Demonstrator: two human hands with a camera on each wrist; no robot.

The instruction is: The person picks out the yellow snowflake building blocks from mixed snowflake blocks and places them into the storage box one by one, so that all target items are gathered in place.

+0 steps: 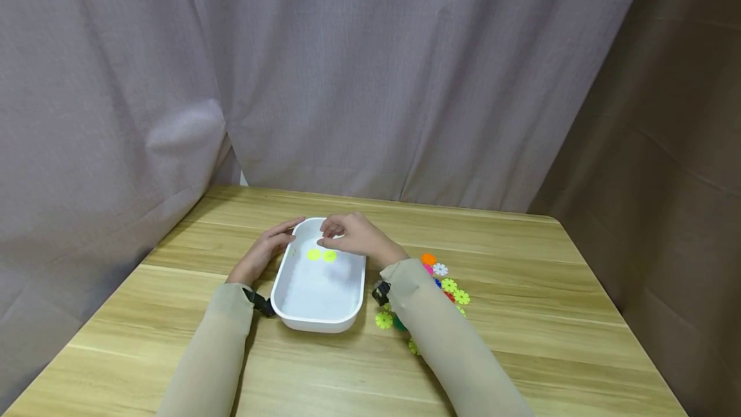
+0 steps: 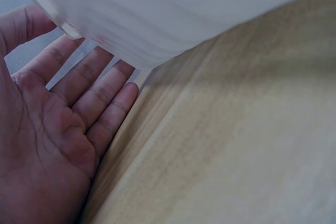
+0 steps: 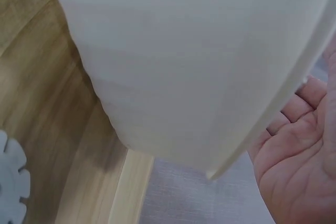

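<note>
A white tray with rounded corners sits on the wooden table. My left hand holds its left side near the far end, thumb over the rim and fingers along the outer wall. In the left wrist view, the fingers extend against that wall. Above the tray's far half is my right hand, its fingers bent and thumb facing them. I cannot tell whether a small piece is between its fingertips. Just below, two yellow flower-shaped discs lie side by side on the tray's floor.
Right of the tray lies a loose group of flower-shaped discs, among them an orange disc, a white disc and a yellow-green disc. My right sleeve covers part of them. Grey curtains hang behind the table.
</note>
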